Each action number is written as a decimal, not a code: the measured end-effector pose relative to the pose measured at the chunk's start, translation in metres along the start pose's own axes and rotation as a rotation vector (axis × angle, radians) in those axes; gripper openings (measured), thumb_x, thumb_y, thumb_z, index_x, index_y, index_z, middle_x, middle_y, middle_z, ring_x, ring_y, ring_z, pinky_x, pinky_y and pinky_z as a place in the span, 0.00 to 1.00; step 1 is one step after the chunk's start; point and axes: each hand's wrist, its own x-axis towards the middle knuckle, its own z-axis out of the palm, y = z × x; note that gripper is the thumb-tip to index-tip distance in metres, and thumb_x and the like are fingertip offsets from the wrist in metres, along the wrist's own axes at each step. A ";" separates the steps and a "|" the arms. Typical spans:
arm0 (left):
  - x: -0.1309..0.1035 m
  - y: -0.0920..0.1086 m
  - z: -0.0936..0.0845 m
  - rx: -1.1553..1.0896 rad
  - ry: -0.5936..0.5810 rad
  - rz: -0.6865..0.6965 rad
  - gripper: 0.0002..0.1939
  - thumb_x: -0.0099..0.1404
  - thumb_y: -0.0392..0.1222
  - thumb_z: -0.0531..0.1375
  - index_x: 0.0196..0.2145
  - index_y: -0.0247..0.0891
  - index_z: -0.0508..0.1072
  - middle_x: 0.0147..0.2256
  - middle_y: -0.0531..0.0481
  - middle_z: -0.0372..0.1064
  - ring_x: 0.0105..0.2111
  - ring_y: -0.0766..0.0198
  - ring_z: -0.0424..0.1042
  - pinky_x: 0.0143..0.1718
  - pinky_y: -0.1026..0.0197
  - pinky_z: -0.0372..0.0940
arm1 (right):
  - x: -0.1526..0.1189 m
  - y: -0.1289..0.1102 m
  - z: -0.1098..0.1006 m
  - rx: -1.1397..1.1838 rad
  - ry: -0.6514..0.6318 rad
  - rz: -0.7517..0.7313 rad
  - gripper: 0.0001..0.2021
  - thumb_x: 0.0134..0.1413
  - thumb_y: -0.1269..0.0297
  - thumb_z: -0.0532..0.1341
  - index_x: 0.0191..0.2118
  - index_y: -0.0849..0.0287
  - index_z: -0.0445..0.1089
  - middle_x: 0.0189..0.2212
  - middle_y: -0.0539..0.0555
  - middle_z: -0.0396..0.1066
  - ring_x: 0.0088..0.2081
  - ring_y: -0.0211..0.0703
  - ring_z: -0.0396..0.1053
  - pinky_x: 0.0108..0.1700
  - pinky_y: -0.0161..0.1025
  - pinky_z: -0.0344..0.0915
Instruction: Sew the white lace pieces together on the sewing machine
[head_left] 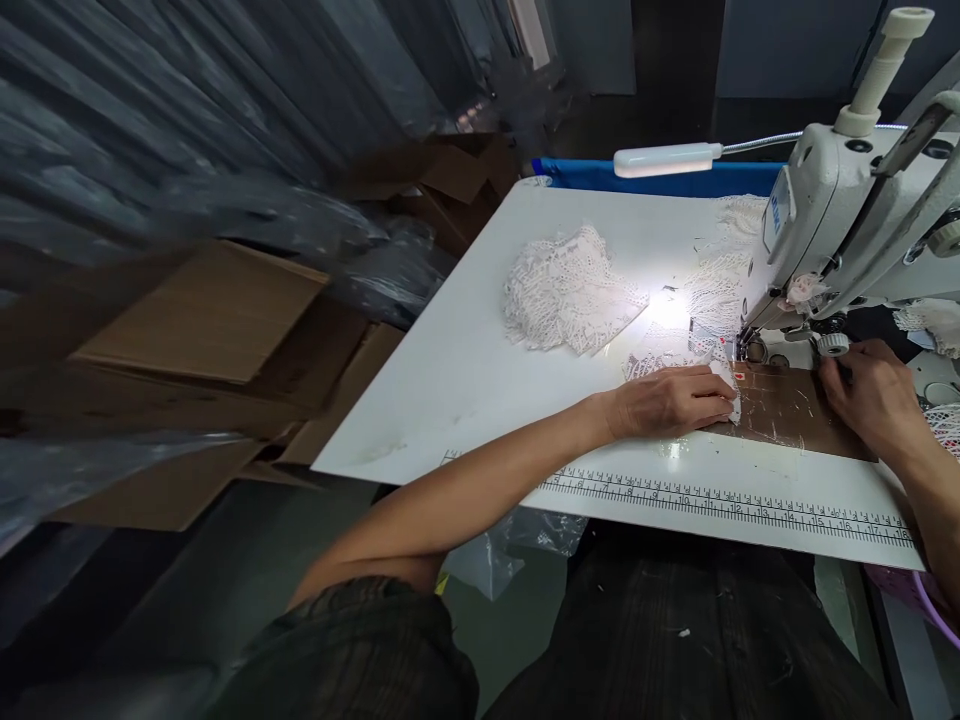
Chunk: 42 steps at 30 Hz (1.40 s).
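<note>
My left hand point(675, 400) lies on the machine table with its fingers together, its fingertips holding a piece of white lace point(724, 382) just in front of the needle area. The sewing machine's presser foot point(742, 345) stands beside that lace. My right hand point(874, 395) is at the right of the brown plate point(795, 405), fingers curled close to a small round knob point(832, 345). What its fingertips hold, if anything, is hidden. More lace point(716, 290) lies behind the needle area.
A fanned stack of white lace pieces point(562, 290) lies on the white table point(450, 390). A lit lamp point(667, 160) hangs above the back edge. The white sewing machine point(817, 200) stands at right. A printed ruler point(705, 500) runs along the front edge. Cardboard boxes point(202, 310) stand left.
</note>
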 end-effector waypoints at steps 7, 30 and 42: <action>0.002 0.000 0.001 -0.423 0.190 -0.341 0.06 0.68 0.38 0.57 0.38 0.32 0.70 0.35 0.45 0.76 0.33 0.68 0.74 0.34 0.62 0.71 | -0.021 -0.030 -0.020 0.448 -0.374 0.222 0.29 0.53 0.31 0.49 0.32 0.56 0.63 0.21 0.55 0.69 0.22 0.44 0.68 0.25 0.42 0.66; 0.001 -0.003 -0.009 -0.955 0.255 -0.726 0.25 0.61 0.40 0.64 0.52 0.31 0.61 0.31 0.49 0.76 0.31 0.66 0.73 0.37 0.61 0.65 | -0.002 -0.074 0.019 -0.025 0.012 -0.365 0.25 0.70 0.52 0.43 0.31 0.60 0.70 0.21 0.53 0.72 0.20 0.39 0.66 0.24 0.36 0.55; 0.004 0.001 -0.016 -0.941 0.192 -0.810 0.29 0.61 0.44 0.65 0.54 0.32 0.59 0.29 0.52 0.75 0.27 0.69 0.69 0.34 0.62 0.61 | 0.000 -0.076 0.025 0.055 -0.065 -0.268 0.29 0.69 0.46 0.39 0.30 0.58 0.67 0.19 0.52 0.69 0.17 0.38 0.63 0.20 0.35 0.51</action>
